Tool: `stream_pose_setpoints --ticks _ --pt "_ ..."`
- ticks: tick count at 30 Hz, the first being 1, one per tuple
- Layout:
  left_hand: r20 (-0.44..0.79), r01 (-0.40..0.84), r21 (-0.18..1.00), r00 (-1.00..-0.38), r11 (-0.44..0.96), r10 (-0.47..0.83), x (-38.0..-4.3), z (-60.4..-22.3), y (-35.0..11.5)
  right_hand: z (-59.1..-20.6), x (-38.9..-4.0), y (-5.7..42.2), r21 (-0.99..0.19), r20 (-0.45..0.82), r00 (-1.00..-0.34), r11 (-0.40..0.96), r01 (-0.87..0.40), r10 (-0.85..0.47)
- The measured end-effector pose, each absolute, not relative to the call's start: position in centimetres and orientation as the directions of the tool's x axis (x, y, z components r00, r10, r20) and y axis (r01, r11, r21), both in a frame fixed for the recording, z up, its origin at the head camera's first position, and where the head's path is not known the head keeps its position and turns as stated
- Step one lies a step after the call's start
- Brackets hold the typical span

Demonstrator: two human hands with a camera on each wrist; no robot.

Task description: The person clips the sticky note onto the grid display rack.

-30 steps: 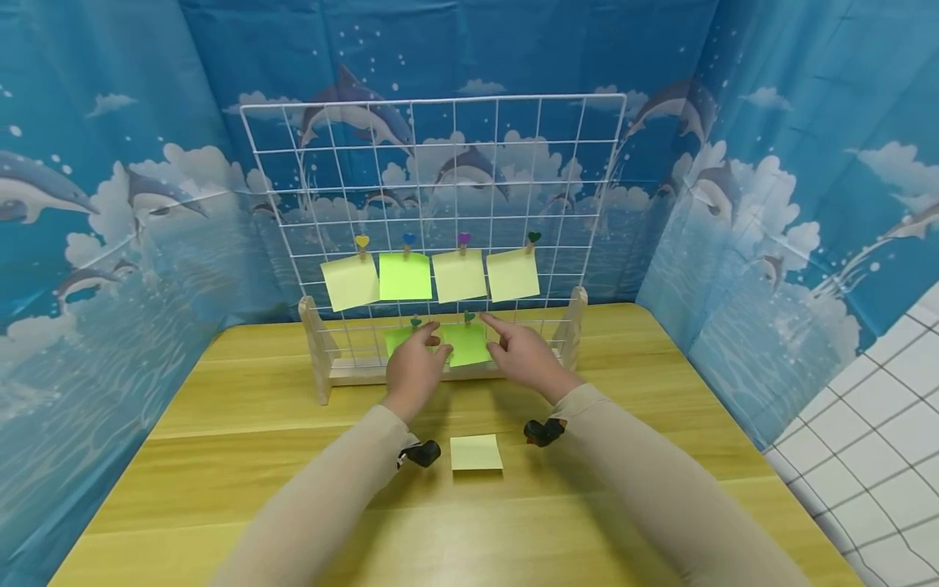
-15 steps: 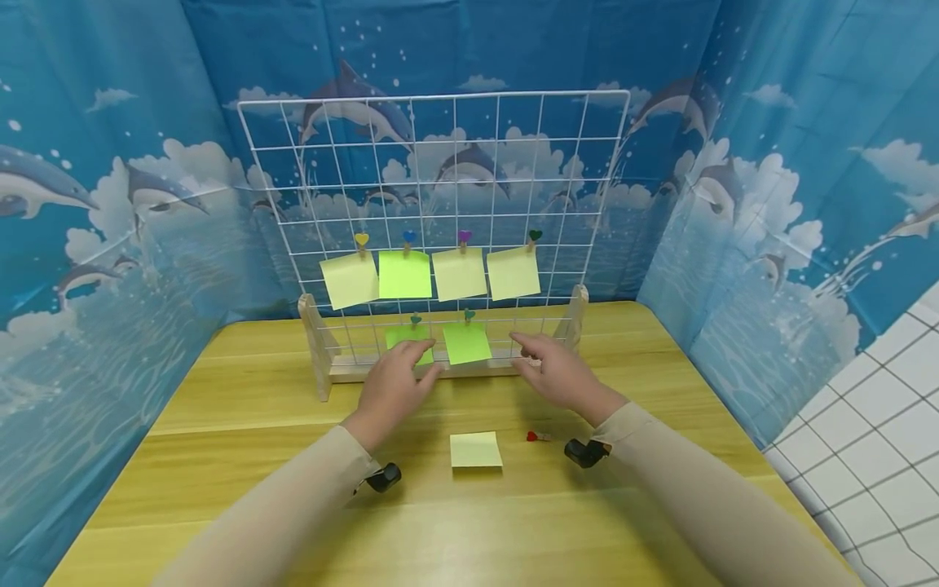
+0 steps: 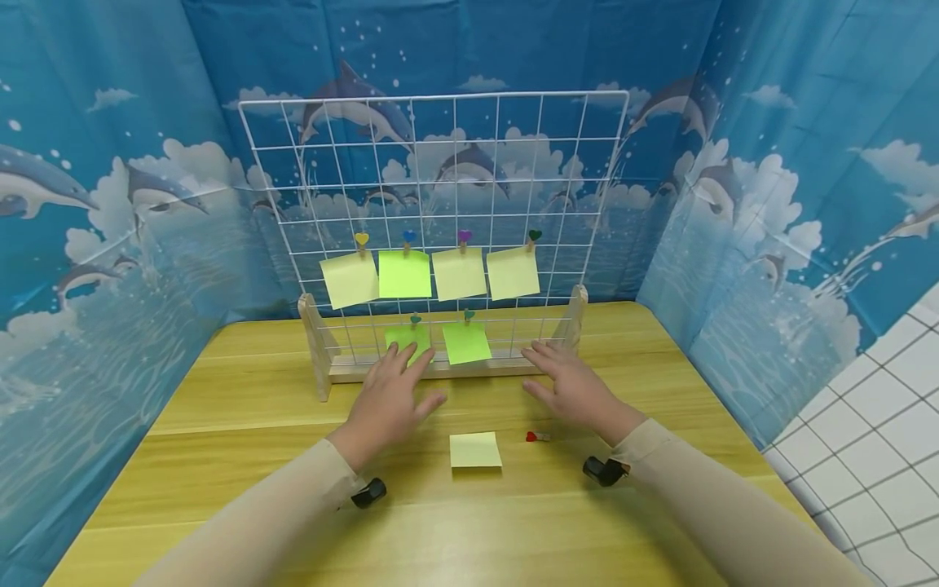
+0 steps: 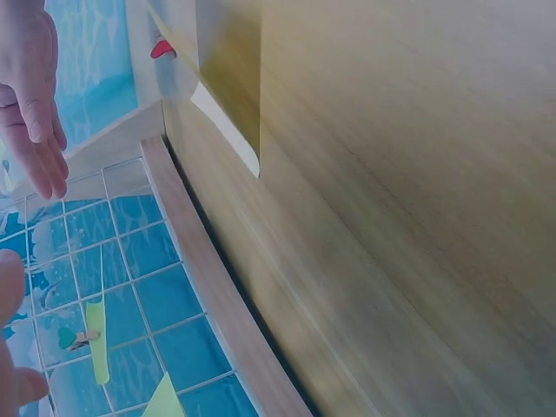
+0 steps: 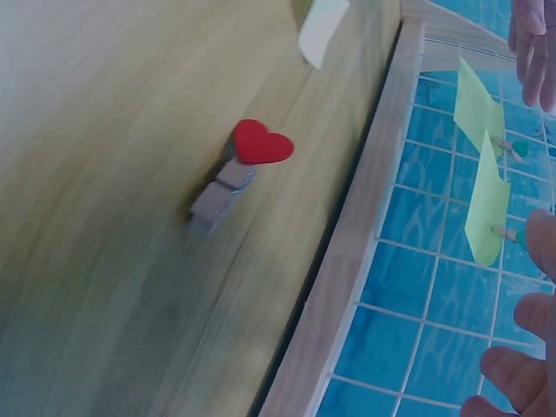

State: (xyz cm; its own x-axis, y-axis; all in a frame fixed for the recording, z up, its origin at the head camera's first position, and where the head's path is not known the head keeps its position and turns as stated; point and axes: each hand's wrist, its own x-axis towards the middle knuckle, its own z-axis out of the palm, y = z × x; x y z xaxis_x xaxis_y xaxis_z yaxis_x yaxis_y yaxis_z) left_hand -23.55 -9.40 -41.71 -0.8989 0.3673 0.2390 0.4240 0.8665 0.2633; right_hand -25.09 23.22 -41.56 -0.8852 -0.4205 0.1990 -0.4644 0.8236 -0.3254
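My left hand [image 3: 387, 403] hovers over the table with fingers spread and nothing in them, its fingertips overlapping the lower left green sticky note [image 3: 399, 336] in the head view. My right hand [image 3: 575, 390], also holding nothing, is held out before the rack's right end. Between them a second green sticky note [image 3: 466, 342] hangs from a teal heart clip [image 3: 469, 315] on the white wire grid rack [image 3: 455, 187]. A pale yellow sticky note [image 3: 475, 450] lies on the table. To its right lies a small wooden clothespin with a red heart [image 5: 263, 143].
Higher on the grid hang two pale notes on the right [image 3: 512, 274], a bright green note [image 3: 405, 275] and another pale note [image 3: 350, 280], each under a heart clip. Wooden feet [image 3: 315, 350] hold the rack. A dolphin-print curtain [image 3: 132, 228] surrounds the wooden table [image 3: 220, 440].
Both hands have drawn back from the lower middle green note and moved apart, the left to the left and the right to the right. The red heart clothespin has come into view.
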Motion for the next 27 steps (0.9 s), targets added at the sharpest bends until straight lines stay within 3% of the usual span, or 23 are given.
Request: stream_pose_setpoints --ticks 27 --pt "0.126 0.422 0.244 -0.907 0.873 0.403 -21.0 -42.4 -9.3 -42.8 -23.3 24.9 -0.167 0.145 -0.869 0.853 -0.494 -0.474"
